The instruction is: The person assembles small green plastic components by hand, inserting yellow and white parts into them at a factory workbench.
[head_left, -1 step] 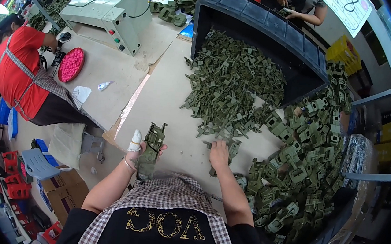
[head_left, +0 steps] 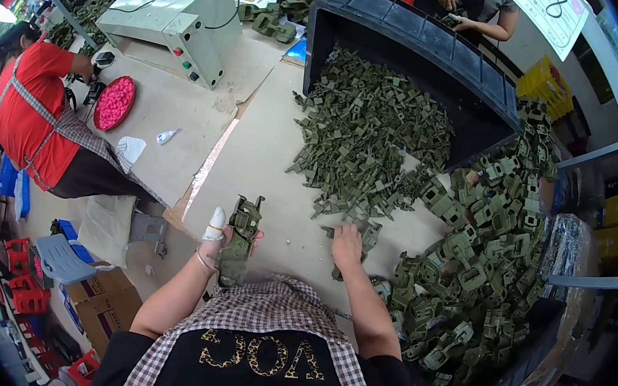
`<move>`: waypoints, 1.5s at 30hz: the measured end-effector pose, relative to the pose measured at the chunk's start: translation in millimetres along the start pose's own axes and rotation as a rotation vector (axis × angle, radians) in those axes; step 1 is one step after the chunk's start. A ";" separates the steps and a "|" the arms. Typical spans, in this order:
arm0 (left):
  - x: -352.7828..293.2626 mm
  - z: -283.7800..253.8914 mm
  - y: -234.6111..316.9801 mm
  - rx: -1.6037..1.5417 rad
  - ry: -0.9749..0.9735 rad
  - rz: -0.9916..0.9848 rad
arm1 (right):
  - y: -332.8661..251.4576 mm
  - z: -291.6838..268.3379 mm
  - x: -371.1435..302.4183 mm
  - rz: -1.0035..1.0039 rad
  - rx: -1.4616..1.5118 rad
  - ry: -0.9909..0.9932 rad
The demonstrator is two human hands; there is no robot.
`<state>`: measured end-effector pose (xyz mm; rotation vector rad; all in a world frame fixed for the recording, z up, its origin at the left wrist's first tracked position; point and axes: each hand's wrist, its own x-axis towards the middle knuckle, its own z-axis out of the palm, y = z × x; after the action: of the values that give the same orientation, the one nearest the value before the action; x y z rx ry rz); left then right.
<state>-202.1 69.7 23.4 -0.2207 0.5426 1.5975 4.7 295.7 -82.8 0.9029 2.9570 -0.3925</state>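
My left hand grips a long olive-green plastic part, held upright over the table's near edge. White wrapping covers its thumb, with a band around it. My right hand has its fingers curled down over another olive-green plastic piece lying on the table; the hand hides much of that piece. Beyond it spreads a heap of small green plastic parts, spilling from a black bin tipped on its side. To the right lies a pile of larger green plastic housings.
A pale metal machine stands at the back left. Near it are a red bowl of pink pieces and a small white bottle. A person in red works at the left; another person's hands show beyond the bin.
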 end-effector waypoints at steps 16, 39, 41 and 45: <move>-9.6 62.0 -16.8 0.459 -0.075 -0.016 | -99.6 -163.0 -39.9 -0.341 0.836 0.219; -34.3 100.5 -32.6 1.186 -0.266 0.230 | -115.6 -166.9 -72.1 -0.401 0.707 0.463; -35.4 103.3 -32.7 1.156 -0.237 0.245 | -118.2 -170.3 -73.3 -0.418 0.790 0.448; -40.7 116.0 -32.1 1.385 -0.395 0.293 | -114.8 -153.2 -86.5 -0.111 1.376 0.218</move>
<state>-145.5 88.3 135.5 1.2179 1.2525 1.1565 20.7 194.3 100.4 0.7458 2.5506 -2.5745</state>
